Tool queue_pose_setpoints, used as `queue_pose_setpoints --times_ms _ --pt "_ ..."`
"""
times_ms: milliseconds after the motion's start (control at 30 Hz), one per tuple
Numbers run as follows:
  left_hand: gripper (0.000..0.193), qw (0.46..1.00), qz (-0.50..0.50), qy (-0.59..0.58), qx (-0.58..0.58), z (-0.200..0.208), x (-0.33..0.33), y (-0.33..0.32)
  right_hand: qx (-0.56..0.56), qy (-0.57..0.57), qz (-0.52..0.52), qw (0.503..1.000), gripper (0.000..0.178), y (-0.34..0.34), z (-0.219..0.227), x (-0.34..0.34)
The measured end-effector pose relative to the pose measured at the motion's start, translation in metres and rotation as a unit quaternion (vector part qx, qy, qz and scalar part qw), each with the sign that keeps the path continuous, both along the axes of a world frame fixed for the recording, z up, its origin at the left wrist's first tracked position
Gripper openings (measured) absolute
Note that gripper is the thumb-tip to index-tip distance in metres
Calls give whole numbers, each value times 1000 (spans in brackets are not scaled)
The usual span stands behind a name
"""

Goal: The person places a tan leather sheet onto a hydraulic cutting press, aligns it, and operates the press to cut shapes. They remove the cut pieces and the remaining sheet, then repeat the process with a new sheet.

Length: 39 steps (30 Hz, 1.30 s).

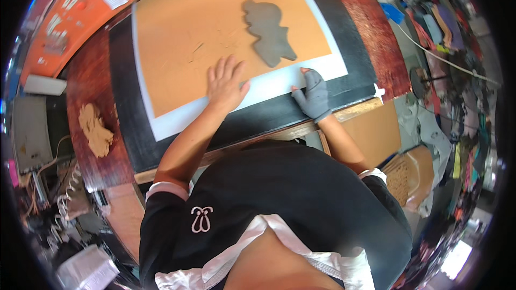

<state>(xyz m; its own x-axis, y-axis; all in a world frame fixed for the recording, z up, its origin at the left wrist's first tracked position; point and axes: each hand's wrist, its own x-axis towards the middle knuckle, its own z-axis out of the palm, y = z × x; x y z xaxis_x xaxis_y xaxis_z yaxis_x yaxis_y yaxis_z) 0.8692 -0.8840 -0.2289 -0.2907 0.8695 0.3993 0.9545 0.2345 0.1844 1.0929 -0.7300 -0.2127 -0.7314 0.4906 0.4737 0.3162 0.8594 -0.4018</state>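
My left hand (226, 85), bare, lies flat with its fingers spread over the near part of a tan sheet (183, 16) with a white border (263, 85). My right hand (313, 95) wears a grey glove that leaves the fingertips uncovered. It rests at the border's near right edge, thumb and forefinger apart, and nothing shows between them. Just beyond it, on the tan sheet, lies a flat grey piece (270, 35) with a wavy, figure-like outline. A few thin dark marks or scraps show left of this piece. Under the sheet is a black board (247, 127).
The board lies on a dark red table (88, 169) with a wooden front edge. At its left sits a stack of tan cut pieces (95, 130). An orange machine body (70, 19) stands along the far left. Heaped coloured materials (443, 27) and a white cable fill the right side.
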Motion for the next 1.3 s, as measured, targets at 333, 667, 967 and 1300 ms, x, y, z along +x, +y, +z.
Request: queue_pose_setpoints --times_ms 333,667,967,1300 --pt "54 998 6 -17 -68 19 7 -3 19 -60 -118 991 76 -1 31 -95" --pt "52 994 6 -8 -109 16 6 -4 -437 170 -62 881 57 35 38 -81" --pt "53 994 7 -10 -106 16 5 -3 -89 54 -147 984 67 93 24 -50" --pt "55 978 32 2 -208 34 11 4 12 13 -129 991 69 94 6 -46"
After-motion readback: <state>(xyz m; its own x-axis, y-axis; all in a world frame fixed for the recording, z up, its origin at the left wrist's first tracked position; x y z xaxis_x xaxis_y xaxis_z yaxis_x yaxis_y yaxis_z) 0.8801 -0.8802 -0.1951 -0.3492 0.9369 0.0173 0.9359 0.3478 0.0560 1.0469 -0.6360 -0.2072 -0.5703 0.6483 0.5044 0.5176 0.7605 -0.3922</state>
